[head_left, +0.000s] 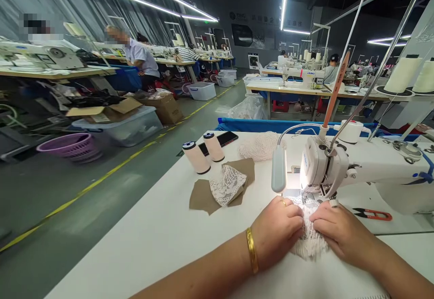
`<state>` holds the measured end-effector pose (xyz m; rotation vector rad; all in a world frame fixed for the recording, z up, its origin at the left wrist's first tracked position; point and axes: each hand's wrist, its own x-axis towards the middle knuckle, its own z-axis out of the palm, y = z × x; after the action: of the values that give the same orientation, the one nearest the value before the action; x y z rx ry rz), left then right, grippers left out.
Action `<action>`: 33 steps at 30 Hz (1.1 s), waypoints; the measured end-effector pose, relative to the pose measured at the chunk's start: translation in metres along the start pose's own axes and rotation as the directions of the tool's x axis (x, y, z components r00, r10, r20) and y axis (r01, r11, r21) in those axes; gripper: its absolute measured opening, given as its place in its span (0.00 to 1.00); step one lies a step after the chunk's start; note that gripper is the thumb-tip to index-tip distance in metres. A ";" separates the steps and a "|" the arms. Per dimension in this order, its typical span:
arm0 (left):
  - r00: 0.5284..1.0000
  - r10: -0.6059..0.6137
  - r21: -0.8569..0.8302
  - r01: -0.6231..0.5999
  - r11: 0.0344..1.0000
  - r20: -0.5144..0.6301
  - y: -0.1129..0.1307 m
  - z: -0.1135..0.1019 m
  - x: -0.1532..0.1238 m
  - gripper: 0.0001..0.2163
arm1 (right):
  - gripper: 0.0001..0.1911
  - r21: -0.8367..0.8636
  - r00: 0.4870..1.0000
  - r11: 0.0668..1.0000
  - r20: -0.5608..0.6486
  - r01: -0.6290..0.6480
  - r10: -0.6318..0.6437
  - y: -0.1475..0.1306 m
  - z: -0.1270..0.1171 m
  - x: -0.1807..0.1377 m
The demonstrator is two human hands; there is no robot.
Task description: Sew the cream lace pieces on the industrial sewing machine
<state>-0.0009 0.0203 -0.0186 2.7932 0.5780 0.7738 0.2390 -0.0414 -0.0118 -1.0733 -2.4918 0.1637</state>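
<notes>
White lace fabric (310,240) lies under the needle area of a white sewing machine (317,163), lit by a small lamp (279,172). My left hand (278,224) presses on the lace's left side, fingers curled together on it. On the right side my right hand (344,229) holds the lace with its fingers closed, close to the presser foot. The fingertips of both hands are partly hidden. A pair of orange-handled thread snips (373,214) rests on the machine bed, right of my right hand.
Left of the machine are brown pattern pieces (203,197) with a lace piece (228,186) on top, two thread spools (196,158), a phone (225,139) and a heap of lace (259,146). A co-worker (140,57) sits across the aisle, near cartons and a purple basket (73,147).
</notes>
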 end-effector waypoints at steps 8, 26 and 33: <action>0.999 -0.004 0.038 0.005 0.999 -0.040 0.005 -0.001 0.002 0.07 | 0.15 -0.058 1.000 0.998 0.020 -0.017 0.018 0.002 -0.003 -0.002; 0.997 -0.054 0.114 0.059 0.992 -0.046 -0.012 0.004 0.009 0.07 | 0.21 -0.119 0.994 0.988 -0.065 -0.097 0.090 0.011 0.006 0.003; 0.994 0.077 -0.032 -0.079 0.996 -0.077 0.000 -0.001 0.000 0.09 | 0.20 -0.017 0.999 1.000 -0.048 -0.009 0.008 0.003 -0.001 -0.001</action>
<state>-0.0011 0.0203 -0.0179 2.7790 0.4651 0.8995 0.2422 -0.0397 -0.0121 -1.0823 -2.4509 0.1174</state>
